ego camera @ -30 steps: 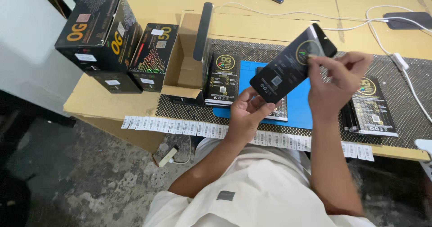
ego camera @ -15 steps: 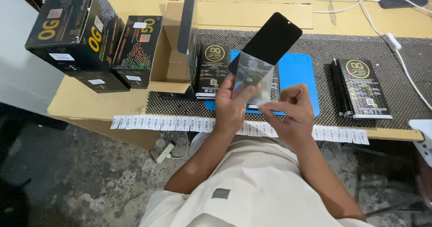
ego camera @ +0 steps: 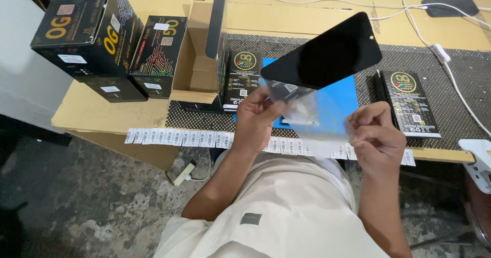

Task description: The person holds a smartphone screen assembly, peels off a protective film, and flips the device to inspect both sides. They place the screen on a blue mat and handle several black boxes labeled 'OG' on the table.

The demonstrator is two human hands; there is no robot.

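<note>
At frame centre, left hand (ego camera: pixel 255 117) grips the black screen panel (ego camera: pixel 325 51) while right hand (ego camera: pixel 376 138) pinches the clear film (ego camera: pixel 317 116) peeling beneath it

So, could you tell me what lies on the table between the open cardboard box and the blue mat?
In the head view, a black printed packet lies flat between the open cardboard box and the blue mat, on the dark mesh pad.

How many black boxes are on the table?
3: a big box at the far left corner, a flatter one under it, and a slim box standing beside them. More may be hidden behind them.
</note>
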